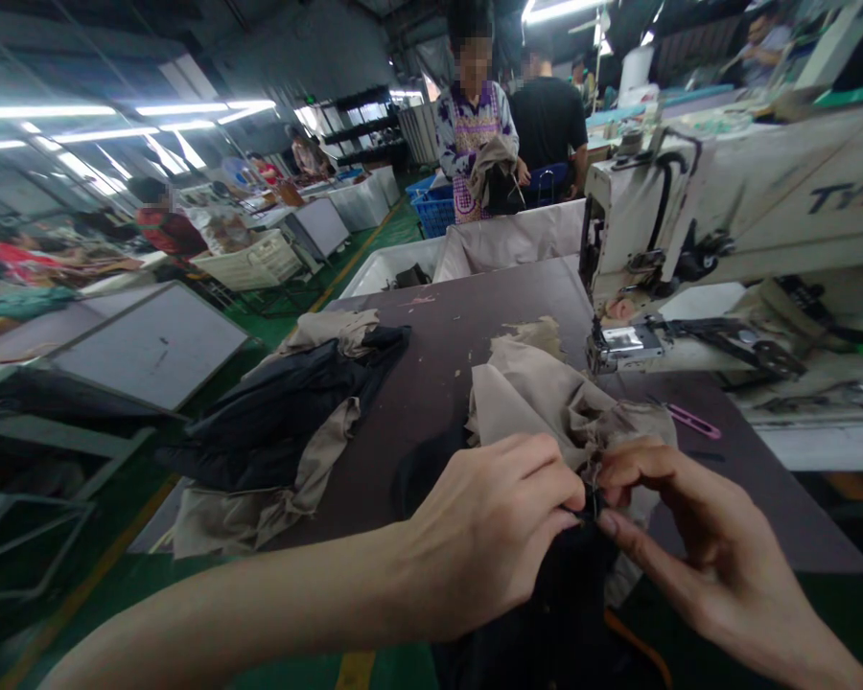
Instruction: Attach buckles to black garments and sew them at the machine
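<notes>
My left hand (503, 517) pinches a gathered edge of a garment (539, 393) of beige and black cloth. Close against it, my right hand (683, 522) grips the same bunched edge between thumb and fingers. The garment's beige part lies on the table, while its black part (539, 623) hangs down toward me below my hands. A thin pale line, perhaps thread, shows between my fingertips; I cannot make out more there. Left of my hands, a second black and beige garment (288, 412) lies across the table's left edge.
A sewing machine (640, 259) stands on the right of the brown table (431, 335), with pink thread snips (694, 420) near its base. White bins (503, 240) adjoin the far edge. Behind them a person (475, 134) holds beige and dark cloth. Other workers and tables fill the room.
</notes>
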`<state>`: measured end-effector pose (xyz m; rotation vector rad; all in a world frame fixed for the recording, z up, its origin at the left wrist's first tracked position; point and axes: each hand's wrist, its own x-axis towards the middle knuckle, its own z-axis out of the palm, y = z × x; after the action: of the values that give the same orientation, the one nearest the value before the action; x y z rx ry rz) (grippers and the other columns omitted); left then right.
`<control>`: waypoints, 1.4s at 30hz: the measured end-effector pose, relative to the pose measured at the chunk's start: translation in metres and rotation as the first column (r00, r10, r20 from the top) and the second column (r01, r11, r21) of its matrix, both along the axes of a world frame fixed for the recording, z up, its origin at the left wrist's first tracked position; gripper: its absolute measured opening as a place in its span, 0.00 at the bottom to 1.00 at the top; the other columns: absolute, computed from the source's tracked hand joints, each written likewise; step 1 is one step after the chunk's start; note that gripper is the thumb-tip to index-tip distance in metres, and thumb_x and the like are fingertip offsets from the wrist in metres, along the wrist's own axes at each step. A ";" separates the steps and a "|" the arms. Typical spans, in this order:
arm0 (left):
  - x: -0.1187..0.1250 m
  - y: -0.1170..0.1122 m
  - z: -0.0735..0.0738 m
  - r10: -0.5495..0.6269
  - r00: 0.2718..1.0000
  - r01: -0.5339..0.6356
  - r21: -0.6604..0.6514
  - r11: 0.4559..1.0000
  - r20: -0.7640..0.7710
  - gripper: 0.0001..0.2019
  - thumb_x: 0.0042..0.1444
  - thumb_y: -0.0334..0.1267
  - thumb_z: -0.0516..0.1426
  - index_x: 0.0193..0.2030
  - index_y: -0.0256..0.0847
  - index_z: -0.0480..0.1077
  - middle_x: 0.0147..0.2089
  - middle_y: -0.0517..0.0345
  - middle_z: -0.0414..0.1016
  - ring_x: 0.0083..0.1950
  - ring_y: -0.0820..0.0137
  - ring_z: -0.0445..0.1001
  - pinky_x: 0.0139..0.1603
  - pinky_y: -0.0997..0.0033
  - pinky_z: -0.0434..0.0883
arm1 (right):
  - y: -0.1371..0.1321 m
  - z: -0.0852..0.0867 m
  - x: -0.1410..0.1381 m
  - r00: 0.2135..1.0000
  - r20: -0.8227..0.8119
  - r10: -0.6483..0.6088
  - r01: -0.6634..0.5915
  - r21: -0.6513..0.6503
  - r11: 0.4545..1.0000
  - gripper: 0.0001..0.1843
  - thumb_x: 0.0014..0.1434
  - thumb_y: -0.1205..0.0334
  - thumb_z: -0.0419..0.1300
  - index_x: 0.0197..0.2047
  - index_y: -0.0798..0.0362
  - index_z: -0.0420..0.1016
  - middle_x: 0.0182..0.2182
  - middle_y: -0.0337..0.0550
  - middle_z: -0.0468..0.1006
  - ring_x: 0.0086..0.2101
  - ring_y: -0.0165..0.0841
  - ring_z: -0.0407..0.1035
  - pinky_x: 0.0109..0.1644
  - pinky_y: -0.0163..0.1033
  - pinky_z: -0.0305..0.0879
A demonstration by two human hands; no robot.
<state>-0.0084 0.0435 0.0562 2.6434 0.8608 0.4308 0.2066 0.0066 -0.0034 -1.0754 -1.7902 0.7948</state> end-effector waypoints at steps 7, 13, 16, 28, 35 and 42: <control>-0.006 0.004 -0.016 -0.123 0.988 0.089 0.312 0.946 0.091 0.06 0.60 0.29 0.54 0.40 0.39 0.72 0.36 0.59 0.74 0.35 0.73 0.70 0.37 0.71 0.68 | -0.003 0.011 0.002 0.944 0.331 0.016 -0.102 0.242 0.965 0.18 0.59 0.72 0.57 0.52 0.48 0.68 0.48 0.47 0.70 0.45 0.37 0.70 0.44 0.38 0.68; -0.008 0.002 -0.020 -0.157 0.974 0.087 0.373 0.924 0.162 0.08 0.57 0.28 0.56 0.42 0.37 0.73 0.36 0.58 0.76 0.35 0.71 0.71 0.35 0.68 0.67 | 0.002 0.025 0.014 0.855 0.518 0.040 -0.226 0.301 0.926 0.15 0.60 0.70 0.57 0.50 0.49 0.72 0.44 0.46 0.74 0.38 0.37 0.71 0.37 0.39 0.67; -0.007 0.002 -0.018 -0.138 0.980 0.082 0.340 0.937 0.144 0.07 0.59 0.30 0.55 0.42 0.38 0.73 0.37 0.58 0.76 0.36 0.71 0.71 0.37 0.68 0.66 | 0.002 0.014 0.020 0.884 0.468 0.015 -0.191 0.330 0.924 0.16 0.60 0.71 0.60 0.50 0.48 0.73 0.44 0.43 0.76 0.38 0.35 0.73 0.39 0.37 0.69; 0.002 0.017 0.003 -0.119 0.962 0.162 0.164 0.973 -0.246 0.08 0.64 0.37 0.52 0.46 0.43 0.72 0.41 0.56 0.74 0.39 0.66 0.72 0.36 0.65 0.64 | 0.006 -0.003 0.008 0.998 -0.035 -0.045 0.047 0.056 0.997 0.09 0.57 0.68 0.67 0.38 0.47 0.73 0.34 0.35 0.78 0.36 0.29 0.75 0.41 0.30 0.72; 0.004 0.026 -0.002 -0.192 0.976 0.198 0.051 0.979 -0.101 0.15 0.68 0.38 0.48 0.41 0.36 0.74 0.37 0.55 0.78 0.39 0.69 0.75 0.42 0.71 0.69 | 0.005 -0.012 0.005 0.976 -0.196 -0.100 0.056 -0.222 0.973 0.13 0.54 0.64 0.70 0.36 0.49 0.69 0.34 0.37 0.78 0.36 0.31 0.76 0.41 0.29 0.73; 0.007 0.025 0.006 -0.157 0.976 0.151 -0.047 0.987 -0.150 0.14 0.68 0.41 0.49 0.40 0.38 0.74 0.37 0.57 0.77 0.38 0.69 0.76 0.40 0.71 0.69 | 0.008 -0.018 0.008 0.882 -0.432 -0.190 -0.013 -0.426 0.905 0.23 0.50 0.67 0.73 0.26 0.53 0.57 0.32 0.38 0.81 0.32 0.28 0.76 0.36 0.27 0.72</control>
<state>-0.0016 0.0684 0.0627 2.7130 0.6927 0.1727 0.2142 0.0143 -0.0217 -1.1086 -1.1767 1.2981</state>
